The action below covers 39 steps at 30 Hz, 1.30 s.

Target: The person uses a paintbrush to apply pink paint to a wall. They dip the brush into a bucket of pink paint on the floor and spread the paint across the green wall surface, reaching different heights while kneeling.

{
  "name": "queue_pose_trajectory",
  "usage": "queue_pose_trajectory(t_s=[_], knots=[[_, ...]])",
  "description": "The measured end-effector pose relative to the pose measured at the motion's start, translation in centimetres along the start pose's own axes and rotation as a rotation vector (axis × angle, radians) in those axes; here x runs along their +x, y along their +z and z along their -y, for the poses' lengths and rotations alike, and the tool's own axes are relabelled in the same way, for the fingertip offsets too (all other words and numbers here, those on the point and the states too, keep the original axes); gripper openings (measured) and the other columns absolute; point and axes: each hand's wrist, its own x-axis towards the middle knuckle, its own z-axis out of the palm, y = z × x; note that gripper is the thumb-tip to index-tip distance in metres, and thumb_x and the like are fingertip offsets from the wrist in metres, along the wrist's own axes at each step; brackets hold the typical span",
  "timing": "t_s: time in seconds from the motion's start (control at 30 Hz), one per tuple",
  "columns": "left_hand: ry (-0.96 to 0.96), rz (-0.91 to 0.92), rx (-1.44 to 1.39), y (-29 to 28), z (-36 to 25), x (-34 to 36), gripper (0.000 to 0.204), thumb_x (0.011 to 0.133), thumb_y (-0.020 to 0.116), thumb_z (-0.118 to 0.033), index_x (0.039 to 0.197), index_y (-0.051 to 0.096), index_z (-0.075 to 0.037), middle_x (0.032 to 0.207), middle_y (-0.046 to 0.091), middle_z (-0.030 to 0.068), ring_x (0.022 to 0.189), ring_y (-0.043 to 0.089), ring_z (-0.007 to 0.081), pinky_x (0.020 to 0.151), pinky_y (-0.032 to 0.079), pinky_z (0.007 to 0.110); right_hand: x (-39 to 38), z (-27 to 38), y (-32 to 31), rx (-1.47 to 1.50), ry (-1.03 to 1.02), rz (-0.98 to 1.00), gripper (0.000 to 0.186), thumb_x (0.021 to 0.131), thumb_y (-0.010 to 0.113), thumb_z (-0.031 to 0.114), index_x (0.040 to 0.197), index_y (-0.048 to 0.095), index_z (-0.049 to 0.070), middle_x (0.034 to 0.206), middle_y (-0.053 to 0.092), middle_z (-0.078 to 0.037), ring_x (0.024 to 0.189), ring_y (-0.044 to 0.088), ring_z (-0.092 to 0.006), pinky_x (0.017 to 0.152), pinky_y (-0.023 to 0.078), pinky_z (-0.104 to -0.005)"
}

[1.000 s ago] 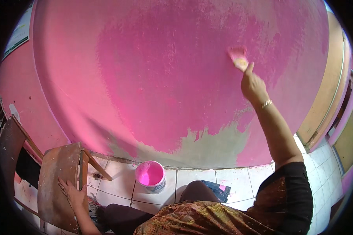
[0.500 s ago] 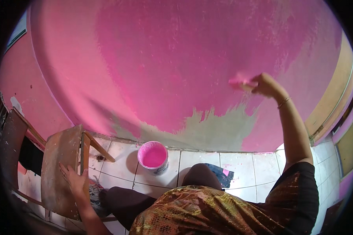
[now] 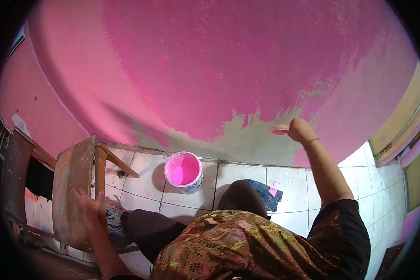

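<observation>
My right hand (image 3: 302, 131) is closed around a paintbrush (image 3: 278, 131), whose pink head points left, close to the wall (image 3: 210, 70). Behind the brush lies a bare grey patch (image 3: 252, 140) with a ragged upper edge, below a broad area of darker pink paint. My fingers hide most of the brush's handle. Flat on the seat of a worn wooden chair (image 3: 72, 191) rests my left hand (image 3: 88, 205), its fingers spread and nothing in them. Between the chair and my knees, a white bucket (image 3: 191, 187) of bright pink paint stands on the floor.
A dark blue cloth (image 3: 266, 196) with a pink patch lies on the white tiles (image 3: 289, 179) beside my knee. Grey stringy material (image 3: 115, 219) sits by the chair. At the right is a tan door frame (image 3: 396, 126).
My right hand has brought the paintbrush down the wall, from the darker pink area to the grey patch. My left hand stays on the chair, and the view has shifted slightly.
</observation>
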Motion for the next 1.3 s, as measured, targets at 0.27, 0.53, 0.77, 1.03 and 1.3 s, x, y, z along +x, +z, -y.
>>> queue_pose_trajectory(t_s=[0.27, 0.53, 0.77, 1.03, 1.3], knots=[[-0.085, 0.107, 0.099, -1.4, -1.7, -0.2, 0.087, 0.063, 0.083, -0.031, 0.126, 0.040, 0.013, 0.149, 0.015, 0.0313, 0.135, 0.025, 0.0472, 0.109, 0.030, 0.049, -3.8, -0.2, -14.3, 0.294, 0.061, -0.559, 0.013, 0.079, 0.066, 0.009, 0.089, 0.071, 0.001, 0.070, 0.066, -0.014, 0.059, 0.061, -0.0201, 0.057, 0.047, -0.0327], [-0.096, 0.148, 0.043, -2.1, -2.8, 0.3, 0.088, 0.066, 0.082, -0.030, 0.129, 0.038, 0.014, 0.149, 0.013, 0.0303, 0.136, 0.023, 0.0465, 0.110, 0.028, 0.047, -1.9, -1.2, -3.0, -0.128, 0.053, -0.059, 0.013, 0.078, 0.064, 0.015, 0.083, 0.068, 0.004, 0.080, 0.065, -0.019, 0.077, 0.062, -0.0398, 0.068, 0.050, -0.0445], [-0.064, 0.147, 0.077, -1.9, -1.7, -0.1, 0.089, 0.067, 0.080, -0.031, 0.130, 0.037, 0.014, 0.149, 0.013, 0.0318, 0.137, 0.020, 0.0476, 0.111, 0.025, 0.048, -3.8, 0.4, -12.0, 0.298, 0.048, -0.467, 0.017, 0.081, 0.066, 0.011, 0.093, 0.069, -0.001, 0.072, 0.065, -0.013, 0.059, 0.058, -0.0166, 0.057, 0.045, -0.0313], [0.002, 0.127, 0.024, -0.6, 0.1, -0.3, 0.091, 0.068, 0.080, -0.033, 0.131, 0.033, 0.013, 0.147, 0.014, 0.0350, 0.136, 0.021, 0.0497, 0.111, 0.026, 0.048, -5.5, 13.8, -0.5, 0.525, -0.526, 0.029, 0.022, 0.075, 0.070, 0.009, 0.095, 0.067, 0.000, 0.090, 0.066, -0.019, 0.084, 0.063, -0.0351, 0.074, 0.050, -0.0384], [-0.029, 0.088, 0.016, -1.1, -1.3, 0.0, 0.089, 0.064, 0.083, -0.035, 0.125, 0.038, 0.012, 0.145, 0.018, 0.0371, 0.131, 0.029, 0.0508, 0.106, 0.033, 0.048, -2.0, 30.3, 14.6, 0.072, -0.808, 0.362, 0.018, 0.080, 0.061, 0.017, 0.093, 0.069, 0.008, 0.089, 0.068, -0.017, 0.087, 0.066, -0.0339, 0.075, 0.052, -0.0439]])
